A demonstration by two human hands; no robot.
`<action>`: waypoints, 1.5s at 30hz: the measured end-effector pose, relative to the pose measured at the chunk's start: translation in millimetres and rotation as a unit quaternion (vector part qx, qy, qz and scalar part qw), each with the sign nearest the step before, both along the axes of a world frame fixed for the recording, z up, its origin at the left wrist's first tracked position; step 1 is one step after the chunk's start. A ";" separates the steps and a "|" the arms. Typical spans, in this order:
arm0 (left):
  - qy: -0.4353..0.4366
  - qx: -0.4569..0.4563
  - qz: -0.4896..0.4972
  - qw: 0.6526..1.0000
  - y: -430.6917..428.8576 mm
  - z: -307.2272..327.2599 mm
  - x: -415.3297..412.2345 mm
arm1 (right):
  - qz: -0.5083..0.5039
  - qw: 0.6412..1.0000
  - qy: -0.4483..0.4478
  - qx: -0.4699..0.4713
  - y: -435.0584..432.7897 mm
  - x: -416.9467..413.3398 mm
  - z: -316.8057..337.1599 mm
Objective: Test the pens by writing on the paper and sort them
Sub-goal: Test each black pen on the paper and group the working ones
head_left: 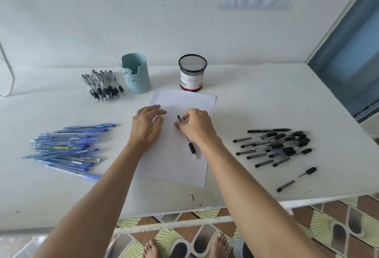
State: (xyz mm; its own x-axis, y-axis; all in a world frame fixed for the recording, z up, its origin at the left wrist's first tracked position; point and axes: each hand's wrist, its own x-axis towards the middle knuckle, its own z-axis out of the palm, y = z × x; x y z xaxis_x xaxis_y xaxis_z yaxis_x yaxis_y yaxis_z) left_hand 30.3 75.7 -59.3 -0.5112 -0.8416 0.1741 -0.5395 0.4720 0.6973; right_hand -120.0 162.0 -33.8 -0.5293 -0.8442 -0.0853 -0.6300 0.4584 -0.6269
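Head view, looking down onto a white tabletop (256,104) set against a pale wall. Rests the left hand (146,126) palm-down on the left edge of the paper (178,167), fingers (159,112) loosely spread and straight, gripping nothing. Pinches a black pen (191,148) near its upper end with the right hand (196,126), fingers (180,126) curled and clamped on the barrel. Holds that pen over the middle of the sheet, clicker end poking out beyond the knuckles, grip section and tip slanting back toward the body; cannot tell whether the tip touches the paper.

Shows a short column of small handwritten words (156,96) at the sheet's far left corner. Has 2 holders standing just beyond the paper: a teal cup (136,77) to the left, a black mesh cup (192,73) to the right.

Lays out 3 heaps around the sheet: blue pens (67,149) at the left, black pens (281,147) at the right, clear-barrelled pens (102,85) at the far left beside the teal cup. Leaves 2 loose pen pieces (286,186) apart from the black heap, nearer the front edge. Reveals bare feet on patterned floor tiles below.
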 end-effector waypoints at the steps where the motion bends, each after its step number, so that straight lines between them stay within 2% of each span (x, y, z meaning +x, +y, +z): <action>1: -0.006 0.000 0.001 1.000 -0.4 -1.0 -1.0 | -0.005 1.000 -0.001 -0.001 1.0 -0.4 -2.3; 4: -0.030 -0.004 0.003 1.000 -1.3 -4.7 -2.3 | -0.020 0.997 0.069 -0.021 8.5 -6.0 -6.3; 6: -0.083 -0.047 -0.005 0.995 0.9 -8.5 -2.7 | -0.035 0.986 0.150 -0.061 15.4 -16.0 -12.1; 8: -0.142 -0.107 -0.020 0.984 5.7 -11.1 -4.5 | -0.047 0.977 0.192 -0.080 21.7 -29.2 -21.6; 10: -0.173 -0.126 -0.047 0.976 9.8 -11.3 -7.2 | -0.029 0.979 0.202 -0.030 27.1 -40.7 -29.9; 13: -0.204 -0.084 -0.062 0.973 11.3 -4.5 -11.2 | 0.019 0.979 0.188 0.081 32.2 -46.3 -34.0; 17: -0.263 -0.012 -0.030 0.964 13.3 9.5 -28.9 | 0.023 0.980 0.183 0.081 33.1 -44.7 -32.0; 22: -0.297 0.007 0.035 0.954 21.6 18.6 -46.6 | 0.016 0.979 0.190 0.077 33.3 -44.7 -32.3; 25: -0.207 0.058 0.064 0.975 23.3 24.6 -44.9 | 0.013 0.978 0.192 0.076 32.6 -43.2 -33.0; 27: -0.057 0.130 0.093 0.985 24.8 31.9 -39.0 | 0.011 0.978 0.192 0.075 32.4 -42.4 -32.9; 28: 0.033 0.175 0.106 0.978 24.2 33.9 -35.2 | 0.010 0.978 0.191 0.077 32.5 -42.3 -32.8; 30: 0.177 0.251 0.107 0.945 21.4 34.9 -28.9 | 0.008 0.978 0.190 0.082 32.9 -42.1 -32.2; 34: 0.359 0.364 0.073 0.857 22.3 38.2 -27.7 | 0.006 0.979 0.186 0.086 33.5 -41.1 -31.2; 35: 0.370 0.390 0.062 0.841 22.2 38.7 -27.1 | 0.006 0.979 0.184 0.087 33.6 -40.8 -31.1; 38: 0.334 0.451 0.019 0.827 22.3 46.9 -21.8 | 0.005 0.979 0.183 0.093 33.2 -40.5 -30.7; 40: 0.354 0.479 -0.010 0.803 21.0 52.1 -18.1 | 0.008 0.978 0.185 0.097 33.3 -40.4 -30.6; 45: 0.416 0.486 -0.054 0.767 17.9 58.8 -1.0 | 0.021 0.976 0.193 0.096 33.5 -41.2 -30.0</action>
